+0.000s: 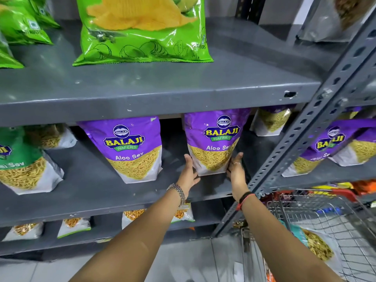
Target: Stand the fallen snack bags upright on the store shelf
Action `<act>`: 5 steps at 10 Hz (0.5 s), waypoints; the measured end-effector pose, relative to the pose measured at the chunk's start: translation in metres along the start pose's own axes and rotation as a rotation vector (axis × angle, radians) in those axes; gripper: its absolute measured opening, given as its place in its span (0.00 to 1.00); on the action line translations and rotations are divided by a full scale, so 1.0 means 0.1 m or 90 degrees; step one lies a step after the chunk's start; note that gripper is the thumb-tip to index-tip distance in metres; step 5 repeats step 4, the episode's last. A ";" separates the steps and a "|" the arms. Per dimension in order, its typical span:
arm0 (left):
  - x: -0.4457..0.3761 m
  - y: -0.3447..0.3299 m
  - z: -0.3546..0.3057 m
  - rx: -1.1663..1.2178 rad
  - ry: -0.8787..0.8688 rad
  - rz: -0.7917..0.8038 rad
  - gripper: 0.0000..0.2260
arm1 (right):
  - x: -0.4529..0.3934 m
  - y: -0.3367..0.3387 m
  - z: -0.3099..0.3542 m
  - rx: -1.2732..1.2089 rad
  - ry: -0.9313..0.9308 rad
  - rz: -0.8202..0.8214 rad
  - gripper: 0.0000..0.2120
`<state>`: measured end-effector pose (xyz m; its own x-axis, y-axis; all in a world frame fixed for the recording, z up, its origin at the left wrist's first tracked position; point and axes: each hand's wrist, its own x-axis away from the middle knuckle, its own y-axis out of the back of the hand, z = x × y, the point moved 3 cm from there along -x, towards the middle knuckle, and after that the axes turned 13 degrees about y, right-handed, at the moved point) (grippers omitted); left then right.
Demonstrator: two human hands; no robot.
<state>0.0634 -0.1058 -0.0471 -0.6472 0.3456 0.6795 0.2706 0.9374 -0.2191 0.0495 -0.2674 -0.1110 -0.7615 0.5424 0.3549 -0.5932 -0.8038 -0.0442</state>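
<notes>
A purple Aloo Sev bag (213, 139) stands upright on the middle grey shelf (101, 192), right of centre. My left hand (188, 173) presses flat against its lower left edge, and my right hand (236, 169) against its lower right edge, so the bag is clasped between both palms. A second purple Aloo Sev bag (132, 149) stands upright to the left, apart from my hands. Another bag (272, 122) stands deeper at the back right.
A green sev bag (22, 159) stands at the left. Green wafer bags (142, 29) sit on the upper shelf. A slotted grey upright post (305, 129) runs close to my right hand. A wire shopping cart (325, 231) with a snack bag is at the lower right.
</notes>
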 end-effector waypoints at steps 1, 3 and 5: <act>-0.02 0.00 -0.02 -0.005 0.017 0.008 0.31 | -0.12 0.06 -0.11 -0.018 0.007 -0.002 0.61; 0.26 0.27 0.05 -0.258 -0.231 -0.274 0.20 | 0.77 -0.05 0.49 0.106 0.287 -0.049 0.22; 0.76 0.41 0.02 -0.283 -0.573 -0.358 0.13 | 1.18 -0.02 0.65 0.137 0.551 -0.038 0.16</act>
